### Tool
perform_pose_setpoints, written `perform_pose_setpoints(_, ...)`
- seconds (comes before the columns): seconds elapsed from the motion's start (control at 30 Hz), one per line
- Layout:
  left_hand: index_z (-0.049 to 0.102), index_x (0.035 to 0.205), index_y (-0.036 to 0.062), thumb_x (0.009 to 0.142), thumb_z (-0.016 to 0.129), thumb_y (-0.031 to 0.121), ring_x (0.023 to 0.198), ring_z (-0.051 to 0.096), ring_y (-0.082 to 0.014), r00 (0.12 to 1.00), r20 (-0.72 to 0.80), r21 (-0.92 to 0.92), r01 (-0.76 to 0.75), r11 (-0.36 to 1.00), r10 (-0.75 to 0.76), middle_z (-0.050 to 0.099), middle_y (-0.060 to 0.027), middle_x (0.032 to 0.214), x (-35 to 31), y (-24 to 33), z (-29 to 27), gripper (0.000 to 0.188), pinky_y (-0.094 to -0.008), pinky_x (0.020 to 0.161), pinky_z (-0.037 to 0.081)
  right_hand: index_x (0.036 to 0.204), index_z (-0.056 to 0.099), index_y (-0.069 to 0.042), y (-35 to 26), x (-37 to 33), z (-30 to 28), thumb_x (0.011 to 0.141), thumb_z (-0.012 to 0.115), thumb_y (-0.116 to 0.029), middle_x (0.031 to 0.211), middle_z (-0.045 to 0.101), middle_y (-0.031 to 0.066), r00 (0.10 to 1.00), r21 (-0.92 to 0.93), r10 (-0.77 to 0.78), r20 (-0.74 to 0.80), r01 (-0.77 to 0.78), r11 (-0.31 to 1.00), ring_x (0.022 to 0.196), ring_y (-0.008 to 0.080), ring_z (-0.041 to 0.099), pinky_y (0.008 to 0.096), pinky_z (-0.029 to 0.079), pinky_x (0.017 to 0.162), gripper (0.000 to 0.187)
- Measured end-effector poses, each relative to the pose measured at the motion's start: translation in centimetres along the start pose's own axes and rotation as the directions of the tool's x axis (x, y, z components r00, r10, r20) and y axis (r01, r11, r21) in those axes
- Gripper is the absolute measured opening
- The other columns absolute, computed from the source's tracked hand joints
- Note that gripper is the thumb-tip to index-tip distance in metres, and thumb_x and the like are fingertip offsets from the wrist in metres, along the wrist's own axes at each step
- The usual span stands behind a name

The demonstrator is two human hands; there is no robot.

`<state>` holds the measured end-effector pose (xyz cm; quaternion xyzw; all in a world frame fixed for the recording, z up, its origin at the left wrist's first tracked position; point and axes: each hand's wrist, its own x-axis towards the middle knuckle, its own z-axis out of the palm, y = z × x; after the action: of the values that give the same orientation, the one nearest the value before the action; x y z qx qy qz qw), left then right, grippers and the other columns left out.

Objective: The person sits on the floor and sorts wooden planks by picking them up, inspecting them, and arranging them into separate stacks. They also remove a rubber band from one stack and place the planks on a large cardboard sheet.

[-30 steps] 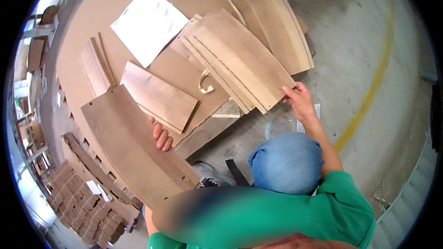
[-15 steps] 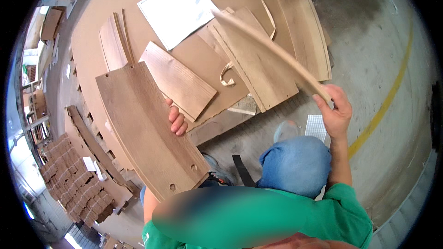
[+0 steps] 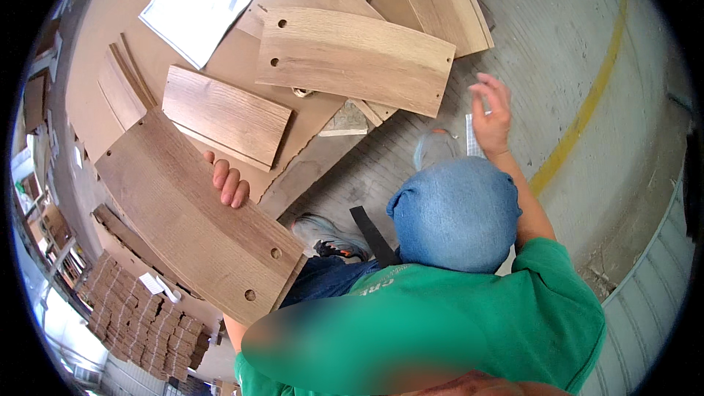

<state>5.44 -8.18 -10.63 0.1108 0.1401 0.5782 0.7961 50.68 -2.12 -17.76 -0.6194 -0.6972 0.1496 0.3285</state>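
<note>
Your left hand (image 3: 229, 183) grips 1 curved board (image 3: 194, 213); your right hand (image 3: 491, 114) hangs spread, empty, beside another board (image 3: 356, 59).

Left hand (image 3: 229, 183) grips a curved wood panel (image 3: 198, 220) at eight o'clock; right hand (image 3: 490, 111) hangs open at two o'clock.

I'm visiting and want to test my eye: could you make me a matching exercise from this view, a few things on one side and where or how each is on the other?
Things:
1. left hand
2. right hand
3. white sheet
4. yellow line

States:
a. painted on the concrete floor
b. open, holding nothing
c. lying flat at the top of the cardboard
d. fingers curled over the edge of a curved panel

Pairs: 1-d, 2-b, 3-c, 4-a
</note>
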Motion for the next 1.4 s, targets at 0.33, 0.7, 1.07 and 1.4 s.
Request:
perform_pose_setpoints(0.33,0.031,0.132,-0.0012,0.088,0.042,0.052,0.068,0.051,-0.0185,0.999,-0.042,-0.023,-0.018,1.0,0.017,0.047,-0.009,0.084,-1.0,0.1,-1.1,0.069,-0.0326,0.062,0.046,0.094,0.061,-0.006,-1.8,1.5,0.2,0.072,0.07,-0.009,0.11,0.056,0.011,0.995,-0.002,-0.096,0.015,0.096,0.995,0.104,0.0301,0.049,0.04,0.04,0.09,0.023)
perform_pose_setpoints(0.7,0.039,0.126,-0.0023,0.09,0.037,0.048,0.07,0.048,-0.0196,0.934,-0.311,-0.007,-0.187,0.982,0.176,0.047,-0.0115,0.083,-1.4,-0.6,3.7,0.062,-0.0328,0.063,0.041,0.134,0.036,-0.01,-6.2,3.2,2.4,0.058,0.074,-0.008,0.14,0.027,0.0169,0.699,-0.131,-0.351,0.624,0.536,0.834,0.129,0.0376,0.024,0.048,0.027,0.104,0.085)
perform_pose_setpoints(1.07,0.038,0.126,-0.0023,0.087,0.037,0.055,0.071,0.049,-0.0186,0.92,-0.321,-0.023,-0.244,0.97,0.224,0.047,-0.0103,0.084,-1.3,-0.2,5.0,0.069,-0.032,0.063,0.043,0.109,0.06,0.0,-10.7,11.2,-4.9,0.083,0.063,-0.015,0.096,0.063,0.0108,0.944,0.102,-0.032,0.329,-0.001,0.995,0.092,0.0214,0.06,0.0312,0.045,0.084,0.03)
perform_pose_setpoints(1.4,0.043,0.118,-0.0005,0.089,0.042,0.047,0.062,0.05,-0.0185,0.898,-0.362,0.107,-0.228,0.968,0.251,0.051,-0.0096,0.077,-0.2,1.5,7.0,0.056,-0.03,0.057,0.042,0.1,0.063,0.0,-14.2,25.8,-7.9,0.081,0.065,-0.021,0.087,0.063,0.0036,0.755,0.443,0.003,0.655,-0.388,0.808,0.079,0.0096,0.057,0.0237,0.045,0.071,0.028)
